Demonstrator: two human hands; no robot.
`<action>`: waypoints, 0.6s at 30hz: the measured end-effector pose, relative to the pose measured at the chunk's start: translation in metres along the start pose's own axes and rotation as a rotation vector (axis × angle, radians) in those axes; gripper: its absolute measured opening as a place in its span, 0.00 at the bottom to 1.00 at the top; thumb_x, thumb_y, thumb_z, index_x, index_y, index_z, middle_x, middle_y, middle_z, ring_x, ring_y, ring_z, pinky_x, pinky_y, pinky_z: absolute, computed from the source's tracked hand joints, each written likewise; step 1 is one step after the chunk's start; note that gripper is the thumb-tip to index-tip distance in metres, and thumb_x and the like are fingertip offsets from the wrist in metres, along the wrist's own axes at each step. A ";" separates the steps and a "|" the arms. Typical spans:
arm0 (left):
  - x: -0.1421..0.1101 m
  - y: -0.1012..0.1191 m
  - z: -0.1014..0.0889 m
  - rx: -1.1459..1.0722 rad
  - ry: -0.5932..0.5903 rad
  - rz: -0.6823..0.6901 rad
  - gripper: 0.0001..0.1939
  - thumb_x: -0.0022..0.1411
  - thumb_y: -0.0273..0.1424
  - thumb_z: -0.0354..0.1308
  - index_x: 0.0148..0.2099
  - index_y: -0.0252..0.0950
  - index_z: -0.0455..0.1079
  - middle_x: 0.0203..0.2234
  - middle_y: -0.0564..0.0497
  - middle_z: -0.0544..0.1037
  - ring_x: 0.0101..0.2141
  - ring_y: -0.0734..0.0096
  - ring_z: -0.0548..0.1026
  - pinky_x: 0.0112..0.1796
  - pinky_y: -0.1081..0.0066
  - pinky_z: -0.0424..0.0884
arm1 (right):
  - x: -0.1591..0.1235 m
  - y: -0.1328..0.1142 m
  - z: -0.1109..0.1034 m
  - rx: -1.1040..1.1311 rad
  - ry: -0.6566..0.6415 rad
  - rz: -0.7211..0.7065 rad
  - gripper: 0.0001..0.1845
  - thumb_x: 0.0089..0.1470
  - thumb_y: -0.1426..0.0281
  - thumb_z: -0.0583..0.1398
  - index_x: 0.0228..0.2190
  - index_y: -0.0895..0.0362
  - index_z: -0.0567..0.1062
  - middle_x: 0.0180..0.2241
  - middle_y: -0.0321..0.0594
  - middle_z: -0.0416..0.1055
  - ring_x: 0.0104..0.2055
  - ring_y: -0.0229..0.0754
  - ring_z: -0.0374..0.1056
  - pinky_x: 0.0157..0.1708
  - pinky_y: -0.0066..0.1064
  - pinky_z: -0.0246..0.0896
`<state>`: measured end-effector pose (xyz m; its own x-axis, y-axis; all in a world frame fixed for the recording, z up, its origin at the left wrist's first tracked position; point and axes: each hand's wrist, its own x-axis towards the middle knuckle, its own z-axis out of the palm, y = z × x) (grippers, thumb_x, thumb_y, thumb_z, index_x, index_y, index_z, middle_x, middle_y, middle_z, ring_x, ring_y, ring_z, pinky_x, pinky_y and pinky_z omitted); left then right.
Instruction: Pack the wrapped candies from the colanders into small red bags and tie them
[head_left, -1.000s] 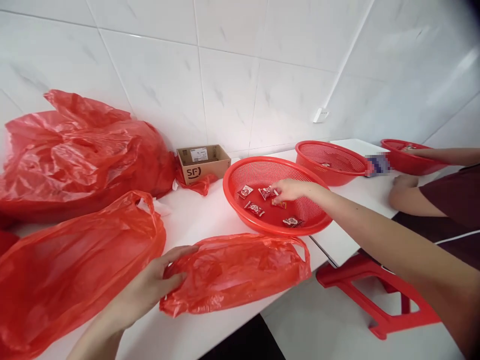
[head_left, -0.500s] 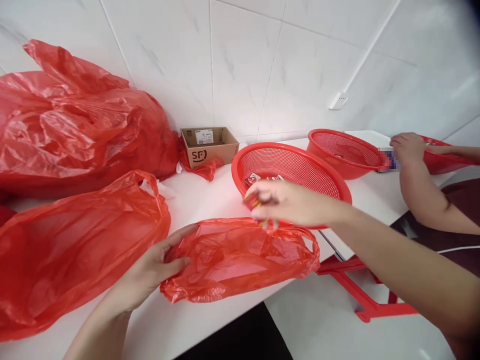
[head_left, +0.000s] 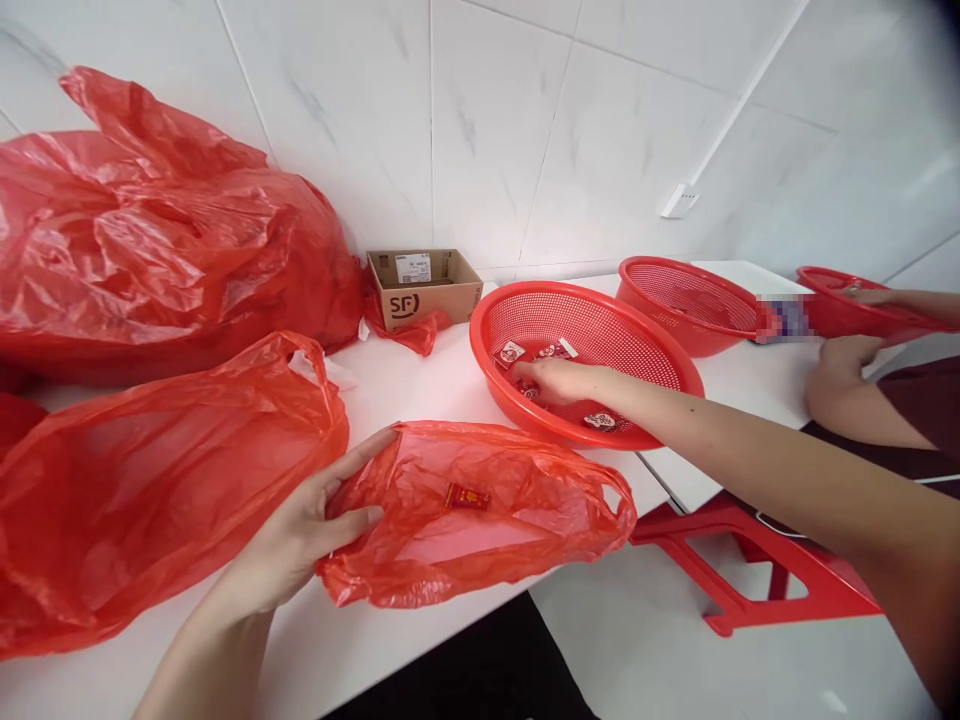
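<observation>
Small red-and-white foil packets (head_left: 510, 352) sit in two places: a single packet (head_left: 466, 497) lies inside the open red plastic carrier bag (head_left: 570, 530) near the edge of the white table (head_left: 420, 370), and at least four others lie in the round red mesh basket (head_left: 600, 330). At far left, a large, bulging red plastic bag (head_left: 150, 230) slumps against the wall, with a flatter red plastic bag (head_left: 150, 490) nearer and a small open cardboard box (head_left: 424, 290) beyond. The person's left hand (head_left: 300, 525) grips the carrier bag's edge, fingers spread, keeping its mouth open. The right hand (head_left: 544, 380) reaches into the basket among the packets, fingers curled down; whether it holds one, I cannot tell. So far, one packet is in the bag, and more are in the basket. Farther right stand a second red mesh basket (head_left: 686, 305) and a third (head_left: 832, 320), where a co-worker's hand (head_left: 866, 295) rests inside the rim.
</observation>
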<state>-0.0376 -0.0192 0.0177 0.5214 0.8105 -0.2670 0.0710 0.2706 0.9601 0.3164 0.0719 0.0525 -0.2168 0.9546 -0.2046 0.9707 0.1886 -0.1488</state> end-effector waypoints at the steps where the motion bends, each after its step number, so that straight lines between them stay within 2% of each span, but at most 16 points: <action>1: 0.000 0.001 0.001 -0.035 -0.003 0.004 0.43 0.57 0.38 0.66 0.70 0.46 0.52 0.61 0.42 0.69 0.50 0.52 0.77 0.44 0.66 0.75 | 0.001 -0.001 -0.001 0.027 -0.012 -0.004 0.20 0.47 0.76 0.65 0.43 0.51 0.76 0.35 0.37 0.78 0.35 0.43 0.75 0.36 0.32 0.68; 3: 0.000 0.001 0.002 -0.085 0.002 0.002 0.43 0.57 0.37 0.66 0.70 0.46 0.52 0.61 0.42 0.70 0.50 0.53 0.77 0.44 0.67 0.75 | -0.001 -0.003 -0.010 0.064 -0.014 0.000 0.20 0.49 0.76 0.64 0.45 0.52 0.73 0.37 0.39 0.78 0.36 0.43 0.75 0.37 0.33 0.68; 5: 0.000 0.001 0.003 -0.112 0.011 -0.001 0.43 0.57 0.36 0.66 0.70 0.45 0.52 0.61 0.42 0.70 0.50 0.54 0.77 0.44 0.67 0.75 | -0.009 -0.011 -0.025 0.165 0.067 0.019 0.19 0.55 0.72 0.61 0.48 0.53 0.68 0.40 0.40 0.77 0.38 0.42 0.75 0.36 0.32 0.68; 8: 0.001 0.000 0.006 -0.167 0.033 0.004 0.43 0.56 0.35 0.67 0.70 0.45 0.52 0.61 0.42 0.70 0.48 0.57 0.78 0.44 0.69 0.76 | -0.037 -0.040 -0.043 0.556 0.140 -0.068 0.18 0.59 0.64 0.59 0.49 0.51 0.64 0.40 0.39 0.77 0.38 0.42 0.75 0.34 0.31 0.69; 10: 0.002 0.000 0.007 -0.205 0.046 0.001 0.44 0.56 0.35 0.67 0.70 0.46 0.51 0.60 0.42 0.70 0.46 0.58 0.79 0.43 0.70 0.76 | -0.057 -0.066 -0.045 0.726 0.026 -0.184 0.18 0.57 0.64 0.61 0.48 0.51 0.66 0.39 0.38 0.77 0.38 0.41 0.75 0.35 0.32 0.70; 12: 0.001 0.000 0.007 -0.213 0.060 -0.006 0.44 0.56 0.35 0.67 0.71 0.46 0.51 0.60 0.43 0.71 0.45 0.59 0.79 0.42 0.70 0.76 | -0.069 -0.086 -0.041 0.697 0.013 -0.241 0.21 0.55 0.63 0.63 0.50 0.50 0.67 0.40 0.38 0.76 0.39 0.41 0.74 0.38 0.33 0.69; 14: 0.000 0.001 0.007 -0.204 0.069 -0.006 0.44 0.56 0.35 0.67 0.71 0.46 0.51 0.59 0.43 0.72 0.43 0.59 0.80 0.41 0.71 0.76 | -0.071 -0.087 -0.036 0.580 0.158 -0.226 0.21 0.56 0.61 0.62 0.51 0.49 0.68 0.42 0.38 0.75 0.41 0.41 0.73 0.42 0.35 0.68; 16: 0.000 0.001 0.006 -0.199 0.070 0.003 0.44 0.56 0.34 0.67 0.71 0.46 0.51 0.57 0.43 0.73 0.42 0.60 0.80 0.40 0.71 0.76 | -0.065 -0.068 -0.033 0.424 0.280 -0.164 0.18 0.57 0.61 0.60 0.49 0.49 0.71 0.43 0.38 0.75 0.43 0.42 0.72 0.44 0.37 0.67; 18: 0.000 0.000 0.006 -0.200 0.059 0.006 0.44 0.56 0.34 0.67 0.70 0.47 0.52 0.54 0.44 0.76 0.41 0.62 0.80 0.39 0.71 0.76 | -0.059 -0.036 -0.030 0.246 0.227 -0.061 0.14 0.55 0.64 0.61 0.44 0.50 0.74 0.41 0.40 0.76 0.41 0.44 0.72 0.42 0.37 0.66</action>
<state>-0.0325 -0.0220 0.0182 0.4700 0.8398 -0.2717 -0.1055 0.3591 0.9273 0.2974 0.0154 0.0985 -0.2186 0.9754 0.0290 0.8965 0.2125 -0.3887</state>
